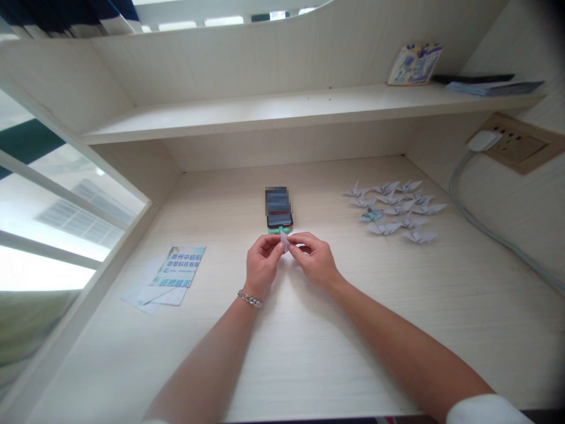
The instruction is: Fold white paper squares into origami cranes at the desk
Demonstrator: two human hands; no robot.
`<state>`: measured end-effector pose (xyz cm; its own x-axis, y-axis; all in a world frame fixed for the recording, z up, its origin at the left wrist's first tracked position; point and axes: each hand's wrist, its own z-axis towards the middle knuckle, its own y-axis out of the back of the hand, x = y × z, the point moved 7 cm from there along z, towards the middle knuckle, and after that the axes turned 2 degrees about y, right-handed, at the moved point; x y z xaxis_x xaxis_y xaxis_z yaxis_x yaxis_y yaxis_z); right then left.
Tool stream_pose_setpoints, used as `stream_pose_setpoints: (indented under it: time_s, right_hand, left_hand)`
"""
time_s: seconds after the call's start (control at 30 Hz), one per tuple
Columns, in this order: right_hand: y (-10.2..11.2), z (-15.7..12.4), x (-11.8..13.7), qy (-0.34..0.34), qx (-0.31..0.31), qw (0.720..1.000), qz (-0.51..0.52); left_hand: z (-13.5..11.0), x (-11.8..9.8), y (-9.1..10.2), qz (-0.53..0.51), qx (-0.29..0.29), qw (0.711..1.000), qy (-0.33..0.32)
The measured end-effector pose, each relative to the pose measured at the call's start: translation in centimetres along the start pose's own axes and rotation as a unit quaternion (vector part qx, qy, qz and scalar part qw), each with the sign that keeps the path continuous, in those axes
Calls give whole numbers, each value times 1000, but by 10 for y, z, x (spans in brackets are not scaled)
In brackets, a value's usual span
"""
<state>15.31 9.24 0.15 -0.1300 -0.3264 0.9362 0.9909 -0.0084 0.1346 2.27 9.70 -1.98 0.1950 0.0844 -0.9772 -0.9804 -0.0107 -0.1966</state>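
Observation:
Between my hands, in the middle of the head view, is a small piece of folded white paper (285,240), narrow and pointed at the top. My left hand (262,262) pinches its left side with thumb and forefinger. On the other side, my right hand (318,259) grips the same paper with thumb and fingertips. A phone (279,206) with a green edge at its near end lies just beyond the paper. To the right, several folded paper cranes (399,208) rest in a loose group, mostly white, with one blue crane (371,214).
Printed leaflets and paper sheets (176,268) lie at the left on the pale desk (282,353). A shelf (265,115) runs across the back, holding a small packet (415,63) and booklets (492,87). From the wall socket (516,143), a white cable (481,227) trails down the right side.

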Motion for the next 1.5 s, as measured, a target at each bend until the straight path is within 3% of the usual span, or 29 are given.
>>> stream_pose_setpoints:
  time_s: [0.97, 1.5]
  right_hand:
    - [-1, -4, 5, -2, -22, 999, 38]
    - [1, -3, -21, -82, -36, 990, 112]
  left_hand:
    - [-5, -13, -3, 83, -37, 994, -65]
    - [-15, -22, -5, 164, -63, 979, -107]
